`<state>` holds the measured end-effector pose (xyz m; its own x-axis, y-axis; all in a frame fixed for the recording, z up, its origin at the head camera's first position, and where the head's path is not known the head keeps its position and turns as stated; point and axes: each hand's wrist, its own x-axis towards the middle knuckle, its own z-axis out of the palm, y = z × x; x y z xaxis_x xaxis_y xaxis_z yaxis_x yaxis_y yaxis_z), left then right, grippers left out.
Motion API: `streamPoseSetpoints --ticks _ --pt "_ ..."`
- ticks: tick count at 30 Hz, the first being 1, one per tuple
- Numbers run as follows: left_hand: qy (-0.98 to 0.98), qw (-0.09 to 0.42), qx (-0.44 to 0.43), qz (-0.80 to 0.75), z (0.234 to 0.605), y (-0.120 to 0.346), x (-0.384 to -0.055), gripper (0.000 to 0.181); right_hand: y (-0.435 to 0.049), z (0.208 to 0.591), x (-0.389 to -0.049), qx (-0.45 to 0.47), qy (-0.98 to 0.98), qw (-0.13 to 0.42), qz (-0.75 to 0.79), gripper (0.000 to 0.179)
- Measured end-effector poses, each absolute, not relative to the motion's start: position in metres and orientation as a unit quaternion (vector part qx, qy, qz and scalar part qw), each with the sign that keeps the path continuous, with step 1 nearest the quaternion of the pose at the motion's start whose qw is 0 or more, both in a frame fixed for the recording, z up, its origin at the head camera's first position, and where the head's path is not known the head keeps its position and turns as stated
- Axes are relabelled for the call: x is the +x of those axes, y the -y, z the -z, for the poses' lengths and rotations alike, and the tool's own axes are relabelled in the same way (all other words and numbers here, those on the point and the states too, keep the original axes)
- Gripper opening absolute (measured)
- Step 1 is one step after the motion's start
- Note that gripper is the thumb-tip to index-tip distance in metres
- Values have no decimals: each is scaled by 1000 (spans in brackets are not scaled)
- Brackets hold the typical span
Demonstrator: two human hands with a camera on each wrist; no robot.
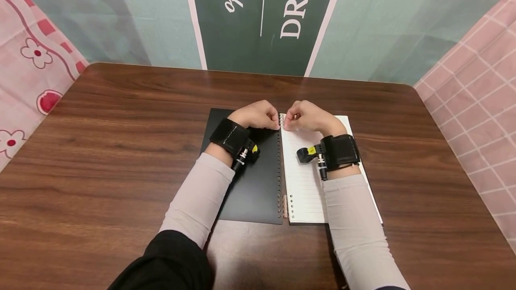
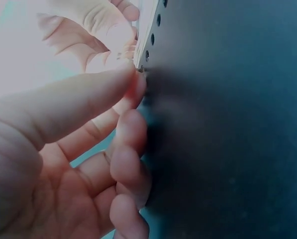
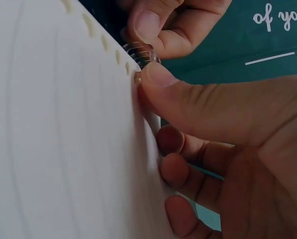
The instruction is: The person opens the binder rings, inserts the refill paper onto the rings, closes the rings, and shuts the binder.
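Observation:
A loose-leaf notebook lies spread on the table, its black cover (image 1: 254, 187) on the left and a stack of white lined paper (image 1: 304, 191) on the right. Between them, at the top, is a clear ring binding clip (image 3: 141, 51). My left hand (image 1: 256, 115) pinches this clip by the cover's punched edge with thumb and index finger. From the paper's side my right hand (image 1: 312, 117) pinches the same clip, thumb on top, other fingers curled behind the sheets. The fingertips hide much of the clip, so whether its rings are closed cannot be seen.
Another binding clip (image 1: 285, 206) sits at the lower end of the punched edges. The brown wooden table (image 1: 101, 169) extends to both sides. Behind it hangs a green printed cloth (image 1: 250, 53), with pink coverings at left and right.

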<state>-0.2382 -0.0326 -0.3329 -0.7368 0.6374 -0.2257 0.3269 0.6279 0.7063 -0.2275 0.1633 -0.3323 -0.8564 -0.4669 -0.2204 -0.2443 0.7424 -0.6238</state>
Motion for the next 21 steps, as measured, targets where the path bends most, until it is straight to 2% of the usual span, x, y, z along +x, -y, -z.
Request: streamPoseSetpoints --ticks 8,21 --pt "-875 223 275 -330 333 34 -238 13 -161 334 -227 -208 -919 157 295 5" --pt "-877 233 268 -323 333 32 -236 14 -160 335 -226 -185 -922 161 300 4"
